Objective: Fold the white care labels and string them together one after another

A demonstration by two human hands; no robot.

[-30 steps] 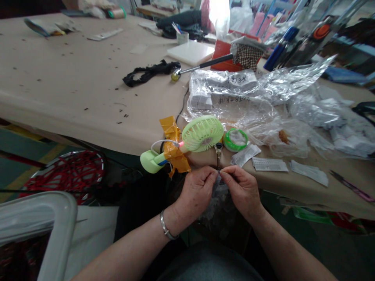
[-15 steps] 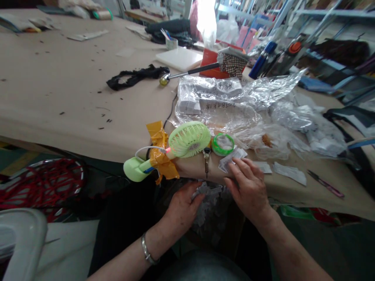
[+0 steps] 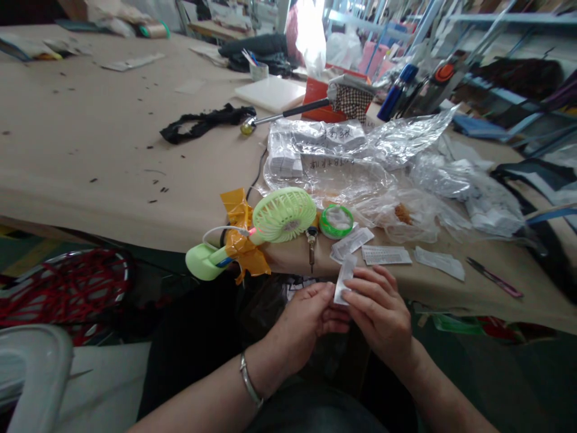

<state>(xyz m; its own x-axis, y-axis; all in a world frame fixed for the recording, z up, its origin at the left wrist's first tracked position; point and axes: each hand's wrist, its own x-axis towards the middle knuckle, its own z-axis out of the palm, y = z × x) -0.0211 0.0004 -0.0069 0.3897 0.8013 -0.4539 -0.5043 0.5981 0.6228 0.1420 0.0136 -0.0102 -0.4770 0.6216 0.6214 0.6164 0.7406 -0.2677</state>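
Over the table's front edge, a white printed label (image 3: 345, 278) is held up between my two hands. My left hand (image 3: 300, 325) pinches its lower left corner between closed fingertips. The fingers of my right hand (image 3: 381, 310) are closed on its right side. Beyond them on the table lie a small pile of labels (image 3: 354, 242), a printed label strip (image 3: 386, 255) and a folded white label (image 3: 439, 263). A green round tub (image 3: 323, 228) with whitish contents stands behind the pile. Left of it, a pointed metal-tipped tool (image 3: 311, 248) hangs at the edge.
A light green fan (image 3: 286, 216) is fixed to the edge with orange tape (image 3: 238, 240). Clear plastic bags (image 3: 347, 180) with white label stacks lie behind. A pink-handled cutting tool (image 3: 494, 278) lies at right. A black cloth strip (image 3: 205, 122) and a metal rod tool (image 3: 288, 113) lie farther back.
My right hand has left the label pile with one label and come nearer to me. My left hand has moved right and up from the scraps below the edge and now grips that label too.
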